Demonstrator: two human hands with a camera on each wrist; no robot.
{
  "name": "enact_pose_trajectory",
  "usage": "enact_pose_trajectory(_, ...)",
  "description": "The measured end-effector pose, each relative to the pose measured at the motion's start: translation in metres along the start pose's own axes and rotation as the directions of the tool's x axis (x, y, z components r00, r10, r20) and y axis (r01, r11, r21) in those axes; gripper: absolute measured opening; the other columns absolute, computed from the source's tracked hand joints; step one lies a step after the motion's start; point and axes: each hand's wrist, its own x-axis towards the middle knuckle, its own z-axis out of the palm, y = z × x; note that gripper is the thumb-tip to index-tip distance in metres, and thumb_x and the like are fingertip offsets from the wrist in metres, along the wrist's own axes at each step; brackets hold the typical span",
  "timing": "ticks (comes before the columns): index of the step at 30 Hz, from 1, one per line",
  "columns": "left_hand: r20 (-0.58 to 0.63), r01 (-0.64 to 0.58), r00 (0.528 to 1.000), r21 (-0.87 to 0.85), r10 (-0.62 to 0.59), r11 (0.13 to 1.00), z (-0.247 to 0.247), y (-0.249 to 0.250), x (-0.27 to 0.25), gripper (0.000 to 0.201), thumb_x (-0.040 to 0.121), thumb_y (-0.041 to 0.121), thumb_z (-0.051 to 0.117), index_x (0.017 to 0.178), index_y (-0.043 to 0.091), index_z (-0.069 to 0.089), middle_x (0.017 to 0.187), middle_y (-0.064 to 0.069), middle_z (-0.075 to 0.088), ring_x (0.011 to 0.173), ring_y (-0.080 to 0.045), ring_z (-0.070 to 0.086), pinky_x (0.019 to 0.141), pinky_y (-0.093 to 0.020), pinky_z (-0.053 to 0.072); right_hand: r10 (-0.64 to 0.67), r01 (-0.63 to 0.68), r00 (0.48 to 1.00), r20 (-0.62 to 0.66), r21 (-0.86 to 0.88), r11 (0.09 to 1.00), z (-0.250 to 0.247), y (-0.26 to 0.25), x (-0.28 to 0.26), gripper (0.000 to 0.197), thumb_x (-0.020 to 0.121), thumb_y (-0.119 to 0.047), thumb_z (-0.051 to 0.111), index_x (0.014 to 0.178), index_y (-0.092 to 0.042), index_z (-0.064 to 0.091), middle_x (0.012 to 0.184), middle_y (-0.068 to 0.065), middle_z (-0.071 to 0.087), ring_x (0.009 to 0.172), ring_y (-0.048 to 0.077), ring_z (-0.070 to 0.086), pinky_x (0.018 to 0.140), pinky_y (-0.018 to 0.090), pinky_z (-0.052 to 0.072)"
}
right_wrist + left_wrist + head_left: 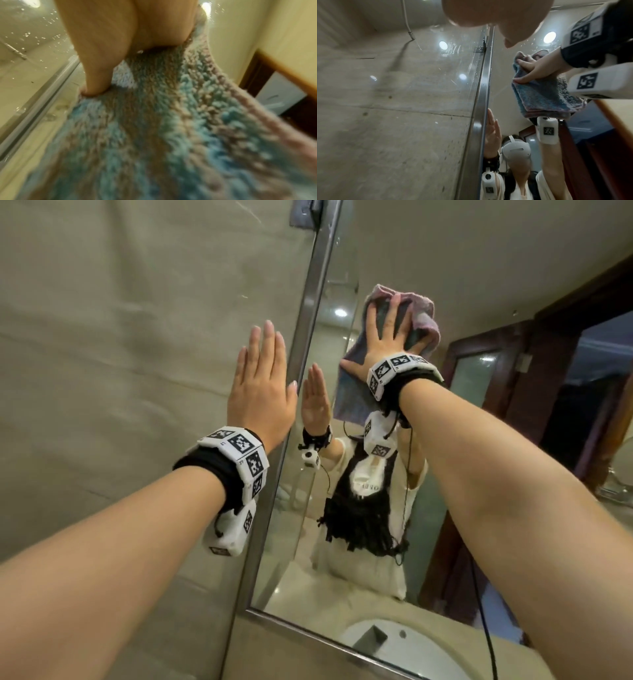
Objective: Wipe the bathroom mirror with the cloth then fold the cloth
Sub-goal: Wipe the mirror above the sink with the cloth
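The bathroom mirror (479, 302) hangs in a steel frame (308, 337) on a glossy beige wall. My right hand (387, 337) presses a fluffy blue and pink cloth (423, 318) flat against the upper glass, with its fingers spread. The cloth (544, 97) hangs folded below that hand (537, 67) in the left wrist view. It fills the right wrist view, cloth (154, 135) under the palm (120, 33). My left hand (263, 378) lies flat and open on the wall just left of the frame, holding nothing. Water drops speckle the mirror (505, 94) near its top.
A white sink basin (411, 648) with a dark faucet (371, 637) sits below the mirror's lower edge. A metal bracket (308, 213) sits at the frame's top. A black cable (486, 628) hangs under my right arm. The mirror reflects a dark wooden door.
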Motion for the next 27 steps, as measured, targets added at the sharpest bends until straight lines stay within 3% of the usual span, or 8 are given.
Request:
enact_pose_trajectory(4, -0.004, 0.01, 1.0, -0.011, -0.01, 1.0, 0.001, 0.0, 0.001, 0.065, 0.097, 0.026, 0.037, 0.149, 0.004, 0.006, 0.158, -0.013, -0.001, 0.146, -0.025, -0.003, 0.117, -0.034, -0.004, -0.207, 0.223, 0.972, 0.112, -0.148, 0.964, -0.011, -0.007, 0.015, 0.109, 0.075, -0.064, 0.059, 0.146, -0.031, -0.018, 0.155, 0.008, -0.027, 0.141, 0.039, -0.023, 0.105, 0.072, -0.003)
enact_pose_trajectory(15, -0.029, 0.119, 0.992, -0.043, -0.12, 0.992, 0.01, 0.011, 0.006, 0.067, 0.095, 0.023, 0.039, 0.149, 0.002, 0.004, 0.158, -0.013, -0.004, 0.146, -0.025, -0.007, 0.115, -0.033, -0.009, -0.422, 0.511, 0.855, 0.302, -0.351, 0.785, -0.019, -0.022, 0.025, 0.082, 0.086, -0.056, 0.049, 0.148, -0.04, -0.003, 0.157, 0.004, -0.019, 0.144, 0.037, -0.014, 0.107, 0.072, 0.001)
enact_pose_trajectory(20, -0.003, 0.13, 0.992, -0.024, -0.13, 0.991, 0.011, 0.016, 0.01, 0.068, 0.095, 0.024, 0.039, 0.149, 0.002, 0.004, 0.158, -0.014, -0.004, 0.146, -0.026, -0.008, 0.116, -0.036, -0.01, -0.408, 0.478, 0.876, 0.257, -0.354, 0.804, -0.017, -0.019, 0.026, 0.081, 0.085, -0.062, 0.044, 0.147, -0.042, -0.005, 0.157, 0.001, -0.02, 0.144, 0.037, -0.016, 0.106, 0.073, 0.002)
enact_pose_trajectory(24, -0.015, 0.118, 0.993, -0.013, -0.118, 0.993, 0.01, 0.016, 0.012, 0.067, 0.095, 0.023, 0.038, 0.149, 0.001, 0.004, 0.158, -0.014, -0.004, 0.145, -0.027, -0.008, 0.117, -0.037, -0.007, -0.258, 0.286, 0.952, 0.162, -0.181, 0.941, -0.024, -0.038, 0.023, 0.089, 0.083, -0.056, 0.054, 0.148, -0.038, -0.006, 0.157, 0.004, -0.022, 0.142, 0.04, -0.018, 0.104, 0.075, 0.002)
enact_pose_trajectory(27, -0.016, 0.107, 0.994, -0.011, -0.107, 0.994, 0.009, 0.014, 0.012, 0.067, 0.095, 0.022, 0.038, 0.148, 0.001, 0.003, 0.157, -0.015, -0.005, 0.145, -0.028, -0.008, 0.117, -0.037, -0.005, -0.187, 0.202, 0.969, 0.158, -0.084, 0.976, -0.032, -0.044, 0.025, 0.095, 0.082, -0.05, 0.06, 0.148, -0.037, -0.006, 0.155, 0.005, -0.026, 0.142, 0.039, -0.019, 0.105, 0.074, 0.003)
